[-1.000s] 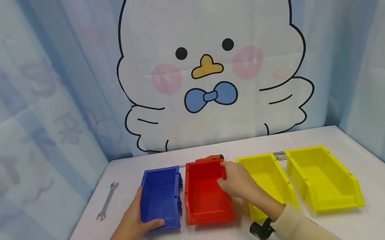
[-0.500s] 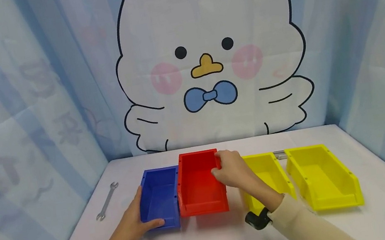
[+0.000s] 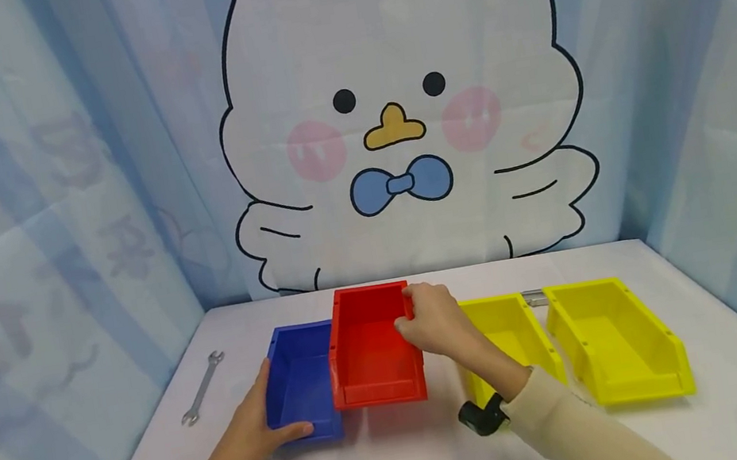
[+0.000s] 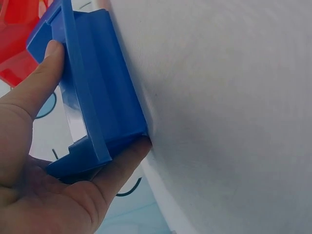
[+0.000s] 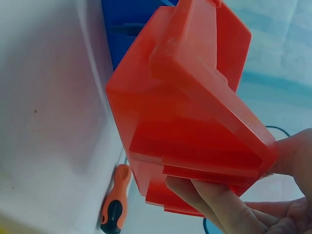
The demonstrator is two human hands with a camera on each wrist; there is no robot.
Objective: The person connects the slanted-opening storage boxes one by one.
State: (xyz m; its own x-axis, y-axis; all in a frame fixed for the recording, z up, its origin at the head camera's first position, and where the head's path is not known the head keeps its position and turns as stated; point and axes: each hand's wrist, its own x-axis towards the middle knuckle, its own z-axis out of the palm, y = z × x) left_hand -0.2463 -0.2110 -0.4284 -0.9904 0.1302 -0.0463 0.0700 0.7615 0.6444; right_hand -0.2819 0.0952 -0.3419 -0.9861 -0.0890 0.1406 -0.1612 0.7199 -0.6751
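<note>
My left hand (image 3: 248, 426) holds the blue bin (image 3: 299, 386), thumb over its front lip and fingers along its left side. In the left wrist view, a fingertip touches the low edge of the blue bin (image 4: 102, 78), which sits on the white table. With my right hand (image 3: 437, 320) I grip the red bin (image 3: 372, 342) by its right wall, thumb inside. The red bin is raised above the table and covers the blue bin's right edge in the head view. From the right wrist, fingers (image 5: 219, 200) show under the side rail of the red bin (image 5: 180, 117).
Two yellow bins (image 3: 515, 335) stand side by side at right. Behind them lies a partly hidden metal tool (image 3: 535, 298). A double-ended wrench (image 3: 202, 389) lies at left. An orange-handled screwdriver (image 5: 117, 200) shows beyond the red bin in the right wrist view.
My right hand has lifted the red bin and moved it left and away from me, against the blue bin's edge. The screwdriver handle is now hidden in the head view. The left hand stays.
</note>
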